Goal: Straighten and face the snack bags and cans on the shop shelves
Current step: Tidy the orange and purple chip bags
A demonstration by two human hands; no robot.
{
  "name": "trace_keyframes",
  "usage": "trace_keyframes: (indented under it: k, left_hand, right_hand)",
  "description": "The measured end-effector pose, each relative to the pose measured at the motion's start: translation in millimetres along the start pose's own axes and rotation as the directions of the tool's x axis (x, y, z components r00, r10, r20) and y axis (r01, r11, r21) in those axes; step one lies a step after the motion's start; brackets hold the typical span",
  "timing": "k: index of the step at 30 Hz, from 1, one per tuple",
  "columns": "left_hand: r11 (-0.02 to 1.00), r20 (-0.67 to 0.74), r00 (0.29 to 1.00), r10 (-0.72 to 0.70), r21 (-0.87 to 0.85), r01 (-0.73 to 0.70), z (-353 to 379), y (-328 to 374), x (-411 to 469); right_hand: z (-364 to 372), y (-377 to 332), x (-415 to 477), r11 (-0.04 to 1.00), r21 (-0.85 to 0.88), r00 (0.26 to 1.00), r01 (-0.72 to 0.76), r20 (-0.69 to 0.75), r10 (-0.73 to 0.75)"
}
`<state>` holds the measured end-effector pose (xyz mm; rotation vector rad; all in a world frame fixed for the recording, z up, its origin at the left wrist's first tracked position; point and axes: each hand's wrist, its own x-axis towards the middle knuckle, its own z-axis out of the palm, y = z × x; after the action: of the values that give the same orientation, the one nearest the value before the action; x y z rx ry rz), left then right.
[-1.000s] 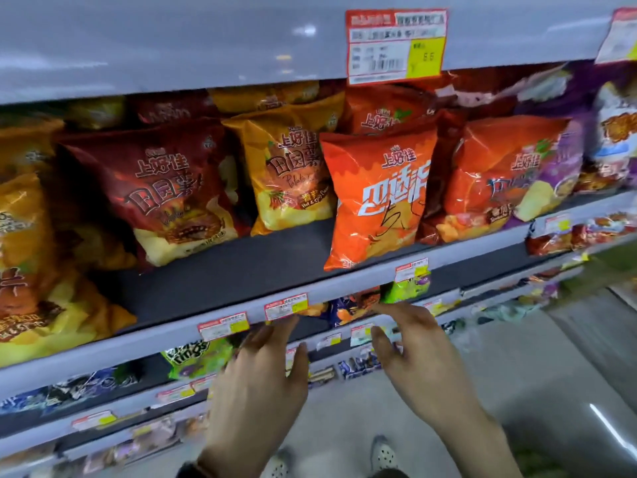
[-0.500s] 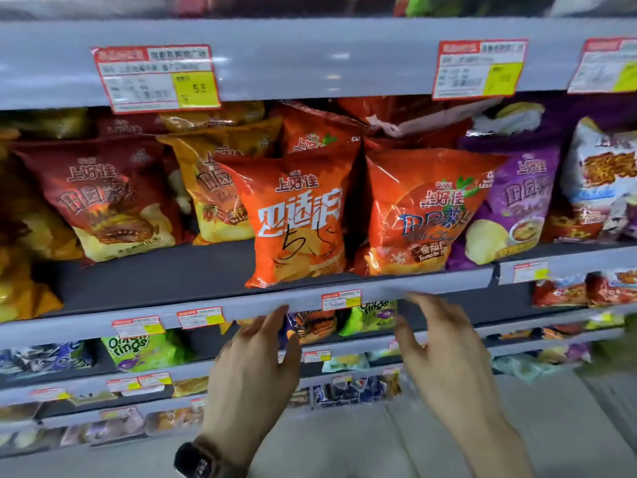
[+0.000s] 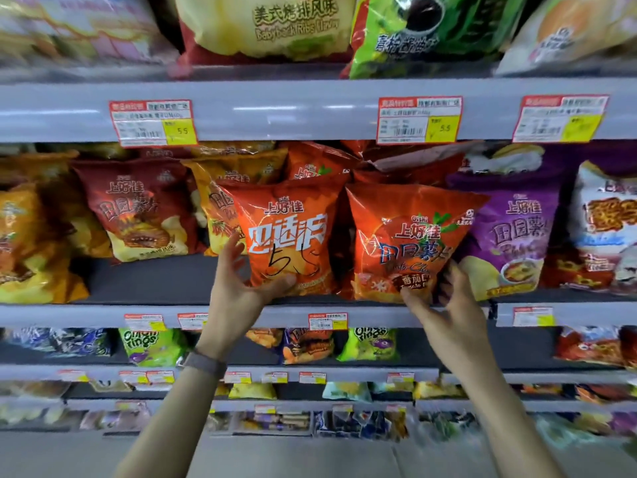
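Just above the middle shelf's front rail (image 3: 86,315), the left hand (image 3: 241,288) grips the orange bag's (image 3: 286,236) lower left corner, thumb curled across its front and fingers behind its edge. The right hand (image 3: 444,305) pinches the tomato bag's (image 3: 410,243) lower right corner, its fingertips partly hidden. Both bags stand roughly upright at the rail, long axes vertical and fronts facing out, half covering the yellow bag (image 3: 220,188) and others set farther back from the rail.
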<state>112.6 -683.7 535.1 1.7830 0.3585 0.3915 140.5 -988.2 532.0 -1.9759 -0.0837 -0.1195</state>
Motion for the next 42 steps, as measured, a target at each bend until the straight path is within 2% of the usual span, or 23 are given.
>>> trace_keyframes:
  k: [3,6,17,28,34,42]
  left_hand:
    - [0.995,0.08,0.997,0.001,-0.095,0.007,3,4,8]
    - [0.993,0.13,0.991,-0.013,-0.115,0.028,10,4,13]
    - [0.975,-0.025,1.0,-0.015,-0.224,0.009,-34,9,9]
    - [0.961,-0.078,0.996,-0.051,-0.275,0.028,-113,-6,-27]
    - [0.96,-0.03,0.997,-0.07,-0.274,0.059,-126,-11,-45]
    - [0.966,0.138,0.986,-0.096,-0.224,0.125,-106,-11,-54]
  right_hand:
    - [-1,7,8,0.998,0.054,1.0,-0.017,0.019,0.016]
    - [2,10,12,0.999,0.039,1.0,-0.016,0.019,0.016]
    - [13,5,26,0.999,0.015,0.999,-0.039,-0.003,0.039]
    - [101,-39,17,0.998,0.069,0.996,-0.002,0.093,-0.004]
    - [130,-44,12,0.997,0.079,0.999,0.007,0.032,-0.01]
    - [130,-49,-12,0.995,0.104,0.999,0.001,-0.05,0.004]
